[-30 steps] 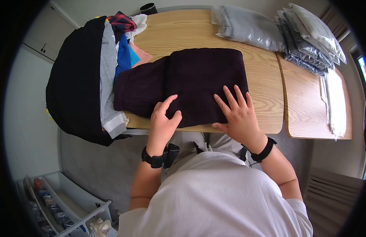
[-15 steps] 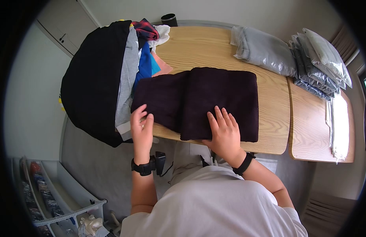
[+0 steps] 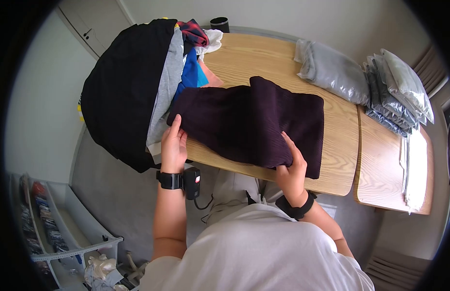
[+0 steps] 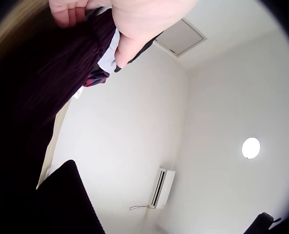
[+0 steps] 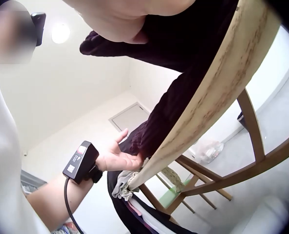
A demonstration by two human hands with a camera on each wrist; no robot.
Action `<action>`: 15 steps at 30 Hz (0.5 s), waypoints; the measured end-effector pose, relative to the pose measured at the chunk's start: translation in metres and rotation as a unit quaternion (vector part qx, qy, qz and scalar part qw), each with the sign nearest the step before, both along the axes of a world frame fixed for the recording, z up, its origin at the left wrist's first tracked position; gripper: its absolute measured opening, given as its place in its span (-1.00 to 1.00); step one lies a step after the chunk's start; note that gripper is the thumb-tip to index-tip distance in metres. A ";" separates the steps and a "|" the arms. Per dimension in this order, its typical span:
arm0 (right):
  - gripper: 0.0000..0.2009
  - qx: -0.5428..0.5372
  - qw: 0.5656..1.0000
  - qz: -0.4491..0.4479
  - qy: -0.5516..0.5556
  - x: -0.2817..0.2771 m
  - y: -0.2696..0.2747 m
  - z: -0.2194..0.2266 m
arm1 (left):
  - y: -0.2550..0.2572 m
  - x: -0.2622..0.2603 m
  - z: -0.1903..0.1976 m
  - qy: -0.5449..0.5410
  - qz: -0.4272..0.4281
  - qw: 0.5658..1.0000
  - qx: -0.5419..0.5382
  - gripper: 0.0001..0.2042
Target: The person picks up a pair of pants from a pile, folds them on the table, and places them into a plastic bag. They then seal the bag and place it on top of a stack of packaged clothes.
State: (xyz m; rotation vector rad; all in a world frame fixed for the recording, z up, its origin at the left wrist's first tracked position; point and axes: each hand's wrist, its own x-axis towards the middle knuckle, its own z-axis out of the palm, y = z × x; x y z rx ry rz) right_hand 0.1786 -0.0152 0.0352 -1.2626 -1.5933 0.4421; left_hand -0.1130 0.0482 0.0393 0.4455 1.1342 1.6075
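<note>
A dark purple garment (image 3: 225, 116) lies folded along the front of the wooden table, its middle raised in a loose ridge. At its left end, the left hand (image 3: 174, 149) grips the edge, thumb on top and fingers underneath. The right hand (image 3: 293, 173) holds the front of the raised fold, with part of its fingers hidden by the cloth. In the left wrist view, the left hand (image 4: 139, 22) is at the garment (image 4: 42, 83). The right wrist view shows the right hand (image 5: 125, 17) against the lifted cloth (image 5: 168, 44), and the left hand (image 5: 116, 158) beyond.
A large black cloth bundle (image 3: 123, 92) with grey, blue and plaid clothes stands at the left. Bagged garments (image 3: 334, 72) and a stack of bags (image 3: 399, 87) lie at the back right. Compartmented bins (image 3: 65, 218) are on the floor at the lower left.
The left hand has moved left to the garment's end and taken hold of it. The right hand, flat on the cloth before, now holds a lifted layer, and the fold has risen.
</note>
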 end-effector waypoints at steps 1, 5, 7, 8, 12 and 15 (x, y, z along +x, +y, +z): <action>-0.42 0.001 1.000 0.003 -0.005 0.002 -0.002 0.001 | 0.002 0.004 0.003 -0.005 0.003 1.000 0.001 -0.53; -0.54 -0.045 0.989 -0.024 0.139 0.002 -0.008 0.002 | 0.017 0.022 0.007 0.084 -0.018 0.995 0.043 -0.56; -0.58 -0.029 0.986 -0.035 0.162 0.001 -0.009 -0.001 | 0.021 0.030 0.005 0.150 0.037 0.985 0.078 -0.54; -0.60 -0.013 0.983 -0.054 0.174 0.000 -0.009 -0.002 | 0.021 0.037 0.009 0.148 0.038 0.985 0.078 -0.54; -0.73 0.007 0.969 -0.104 0.222 0.004 -0.009 -0.014 | -0.002 0.076 0.044 0.414 0.069 0.893 0.163 -0.57; -0.74 0.044 0.971 -0.124 0.199 0.001 -0.009 -0.004 | -0.014 0.103 0.046 0.508 0.014 0.829 0.234 -0.55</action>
